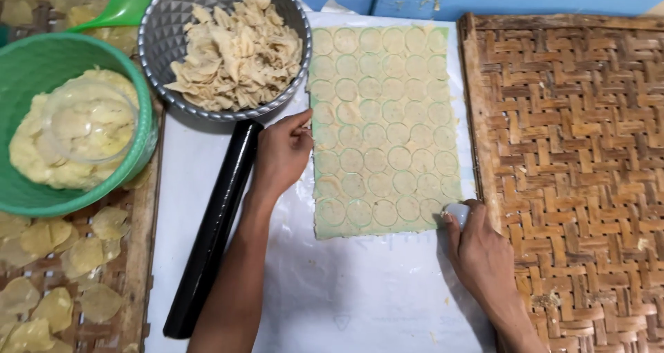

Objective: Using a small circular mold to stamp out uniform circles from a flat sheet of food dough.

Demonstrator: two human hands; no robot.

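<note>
Dough sheet (384, 128), thin, pale and rectangular, lies on a white plastic sheet (346, 291) spread over the table, reaching up toward its far edge. Rows of round cuts cover the dough from end to end. The right hand (481, 252) is at the dough's near right corner, its fingers closed around a small round cutter (456, 213) that presses down on the dough there. The left hand (282, 154) rests at the dough's left edge, about halfway along, fingers together and curled, fingertips touching the edge.

Just left of that hand a black rolling pin (214, 225) lies slanted on the plastic. At the far left corner of the plastic stands a grey metal bowl (162, 45) heaped with dough scraps (238, 52). Left of it a green bowl (31, 66) holds a lump of dough with a clear lid on top. Cut rounds (83, 256) lie on a woven tray below it. Another woven tray (574, 173) sits bare along the plastic's right edge.
</note>
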